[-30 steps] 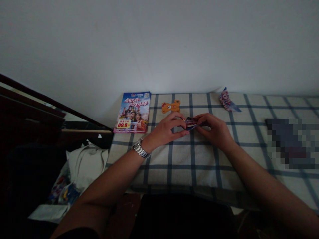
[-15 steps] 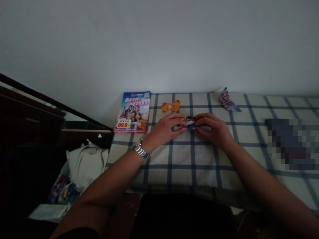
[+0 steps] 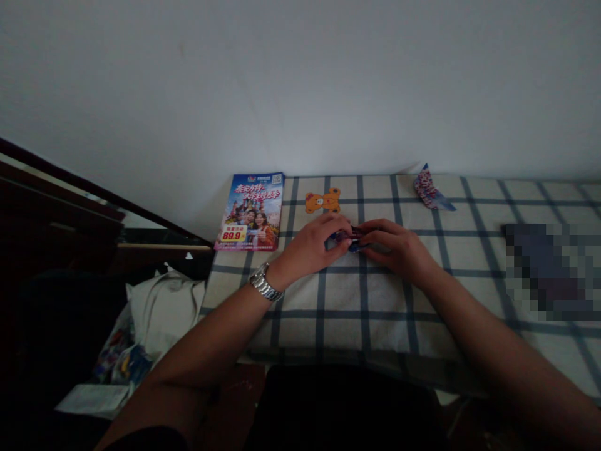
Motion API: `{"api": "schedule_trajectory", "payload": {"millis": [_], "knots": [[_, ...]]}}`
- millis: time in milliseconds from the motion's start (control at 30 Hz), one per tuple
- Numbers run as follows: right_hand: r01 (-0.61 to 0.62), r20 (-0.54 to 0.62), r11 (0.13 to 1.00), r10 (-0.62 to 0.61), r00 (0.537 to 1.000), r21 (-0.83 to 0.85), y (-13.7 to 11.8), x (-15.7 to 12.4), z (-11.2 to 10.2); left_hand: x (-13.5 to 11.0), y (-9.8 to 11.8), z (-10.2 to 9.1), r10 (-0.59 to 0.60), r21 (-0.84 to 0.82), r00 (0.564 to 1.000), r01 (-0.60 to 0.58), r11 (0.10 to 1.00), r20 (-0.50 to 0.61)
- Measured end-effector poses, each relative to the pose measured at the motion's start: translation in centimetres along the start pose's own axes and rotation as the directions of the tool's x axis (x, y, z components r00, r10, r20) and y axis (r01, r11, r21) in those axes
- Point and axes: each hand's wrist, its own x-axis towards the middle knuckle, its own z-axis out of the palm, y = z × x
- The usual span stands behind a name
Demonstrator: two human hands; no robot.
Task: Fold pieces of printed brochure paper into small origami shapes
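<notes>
Small folded piece of printed paper, dark blue and reddish, between the two hands, over the cream cloth with blue-grey check. Whether it rests on the cloth or sits just above: cannot tell; fingers cover most of it.

Handling, my guess: very light, thin, a bit springy along the folds, slightly slick if glossy; easily crumpled. Best pinched by folded edges, fingertips only.

Hands close together. Left hand pinches the near-left part, thumb below, fingers curled over; forearm enters from eight o'clock, silver metal-link watch at wrist. Right hand pinches the other end, fingers stretched flat; forearm from four o'clock.

Around the paper: flat orange teddy-bear figure at eleven; blue-and-pink printed booklet nearer ten; pointed, creased blue-and-pink paper piece at two.
</notes>
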Motion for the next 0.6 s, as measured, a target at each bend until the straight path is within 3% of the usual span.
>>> {"api": "schedule_trajectory", "payload": {"millis": [300, 600], "knots": [[-0.013, 0.022, 1.0, 0.012, 1.0, 0.025, -0.22, 0.03, 0.49, 0.09, 0.59, 0.26, -0.099, 0.017, 0.994, 0.098, 0.995, 0.055], [0.01, 0.037, 0.999, -0.012, 0.999, 0.051, -0.88, 0.15, 0.45, 0.14, 0.13, 0.27, -0.144, -0.024, 0.989, 0.144, 0.989, 0.025]]}}
